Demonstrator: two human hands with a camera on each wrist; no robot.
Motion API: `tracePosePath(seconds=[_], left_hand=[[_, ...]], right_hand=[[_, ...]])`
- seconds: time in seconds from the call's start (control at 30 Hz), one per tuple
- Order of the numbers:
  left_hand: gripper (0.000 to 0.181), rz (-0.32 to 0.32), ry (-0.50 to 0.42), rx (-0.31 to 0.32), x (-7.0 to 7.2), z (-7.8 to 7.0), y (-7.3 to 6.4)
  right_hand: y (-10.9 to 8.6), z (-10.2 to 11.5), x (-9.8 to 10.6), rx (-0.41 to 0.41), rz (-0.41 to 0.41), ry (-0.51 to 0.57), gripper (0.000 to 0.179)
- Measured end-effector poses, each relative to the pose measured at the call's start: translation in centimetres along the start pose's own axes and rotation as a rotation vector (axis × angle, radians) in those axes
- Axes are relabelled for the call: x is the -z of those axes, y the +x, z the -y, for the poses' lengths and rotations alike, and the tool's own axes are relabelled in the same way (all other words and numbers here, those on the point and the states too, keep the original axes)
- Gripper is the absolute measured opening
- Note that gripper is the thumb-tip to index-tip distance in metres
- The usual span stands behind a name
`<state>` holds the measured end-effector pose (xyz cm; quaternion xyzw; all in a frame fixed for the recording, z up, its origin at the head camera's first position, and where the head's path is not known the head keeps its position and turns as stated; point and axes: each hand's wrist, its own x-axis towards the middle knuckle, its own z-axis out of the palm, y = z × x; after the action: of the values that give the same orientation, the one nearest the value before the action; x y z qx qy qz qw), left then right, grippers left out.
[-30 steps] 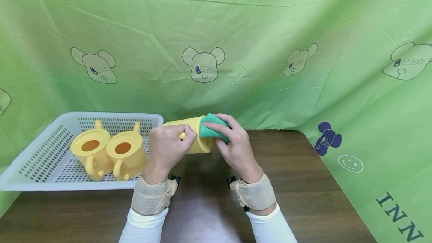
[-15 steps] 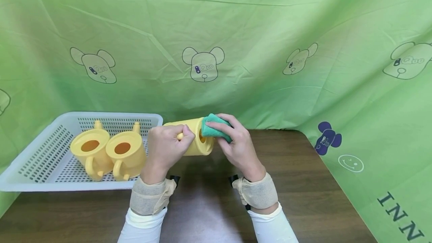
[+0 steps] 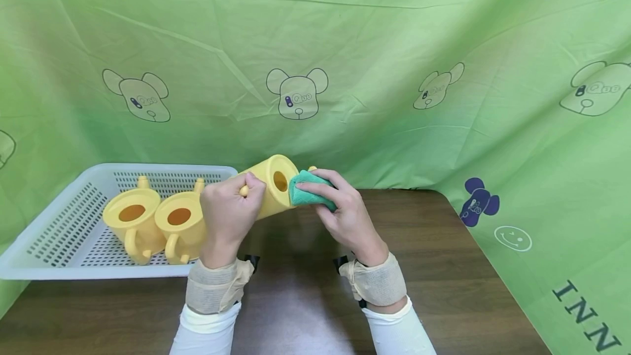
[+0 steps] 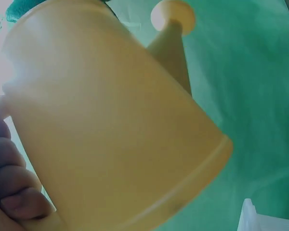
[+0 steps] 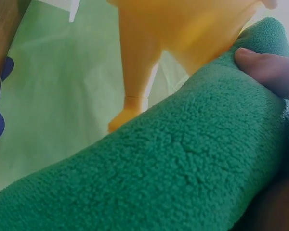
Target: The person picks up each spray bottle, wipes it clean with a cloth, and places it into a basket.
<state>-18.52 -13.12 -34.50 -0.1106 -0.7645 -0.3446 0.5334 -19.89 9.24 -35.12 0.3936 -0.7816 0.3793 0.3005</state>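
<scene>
My left hand (image 3: 229, 210) grips the handle of a yellow watering can (image 3: 268, 193), holding it tilted above the table with its round top opening facing right. In the left wrist view the can's smooth body (image 4: 111, 125) fills the middle, its spout (image 4: 173, 53) pointing up and curled fingers (image 4: 12, 173) at the handle. My right hand (image 3: 347, 210) pinches a folded green cloth (image 3: 310, 189) against the can's top rim. Seen from the right wrist, the fluffy cloth (image 5: 159, 159) covers part of the can, and the spout (image 5: 137, 72) shows behind it.
A white perforated basket (image 3: 54, 259) stands at the left on the brown wooden table (image 3: 434, 289). Two more yellow watering cans (image 3: 135, 223) sit upright in it, side by side. A green curtain (image 3: 374, 125) with printed bear heads hangs behind and to the right.
My left hand has shifted left and turned the watering can, so its top opening now shows more. The cloth in my right hand has gone from the upper rim to the rim's right side.
</scene>
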Motion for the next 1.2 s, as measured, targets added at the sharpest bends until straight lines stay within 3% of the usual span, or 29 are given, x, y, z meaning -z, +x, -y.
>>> tracePosePath(seconds=[0.17,0.33,0.43,0.53,0.63,0.77,0.83,0.97,1.2], left_hand=[[0.043,-0.078,-0.016,0.074,0.3,0.2,0.2],[0.046,-0.182,-0.049,0.142,0.6,0.2,0.5],[0.049,-0.244,-0.120,0.234,0.9,0.2,0.7],[0.052,-0.296,-0.265,0.396,1.4,0.0,1.0],[0.050,-0.340,-0.511,0.551,1.9,-0.2,1.2],[0.040,-0.366,-0.865,0.701,2.3,-0.5,1.5],[0.036,-0.359,-0.975,0.760,2.4,-0.7,1.7],[0.039,-0.312,-1.102,0.801,2.6,-0.8,1.9],[0.039,-0.265,-1.158,0.812,2.9,-0.6,1.9]], right_hand=[[0.0,0.0,-0.1,0.010,-0.020,0.022,0.053],[0.2,0.1,-0.2,0.045,-0.190,0.086,0.051],[0.3,0.1,-0.1,0.066,-0.280,0.121,0.046],[0.3,0.1,-0.1,0.069,-0.290,0.131,0.045],[0.2,0.0,-0.1,0.060,-0.244,0.134,0.051],[0.1,0.1,-0.3,0.055,-0.154,0.115,0.058],[0.0,0.1,-0.4,0.056,-0.115,0.105,0.057],[-0.1,0.3,-0.5,0.056,-0.075,0.101,0.053],[-0.1,0.2,-0.6,0.077,-0.095,0.114,0.050]])
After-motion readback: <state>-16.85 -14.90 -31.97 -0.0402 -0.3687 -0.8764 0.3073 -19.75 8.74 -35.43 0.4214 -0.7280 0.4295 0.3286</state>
